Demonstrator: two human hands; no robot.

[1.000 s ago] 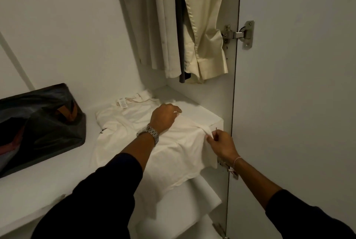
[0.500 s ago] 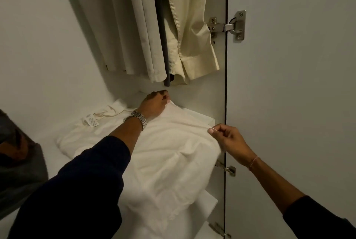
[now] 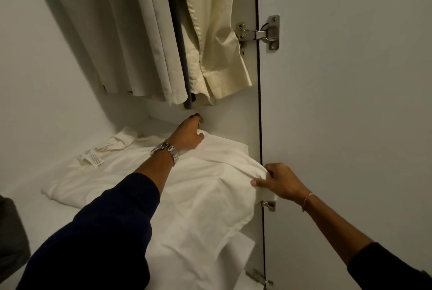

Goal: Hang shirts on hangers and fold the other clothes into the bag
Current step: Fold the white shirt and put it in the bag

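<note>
A white garment [image 3: 177, 187] lies spread on the white wardrobe shelf [image 3: 30, 212], its label at the left and part of it hanging over the front edge. My left hand [image 3: 187, 135], a metal watch on its wrist, grips the cloth's far corner at the back of the shelf. My right hand [image 3: 278, 183] pinches the cloth's right edge near the door. Only a dark corner of the bag [image 3: 11, 240] shows at the far left.
Pale shirts [image 3: 210, 39] and a dark garment hang on the rail just above the shelf. The open wardrobe door [image 3: 350, 102] with its metal hinges stands close on the right. A lower shelf shows below the hanging cloth.
My left hand has carried the far corner of the cloth towards the back wall. My right hand has taken a fuller grip on the right edge. The view has shifted right, so the bag has nearly left it.
</note>
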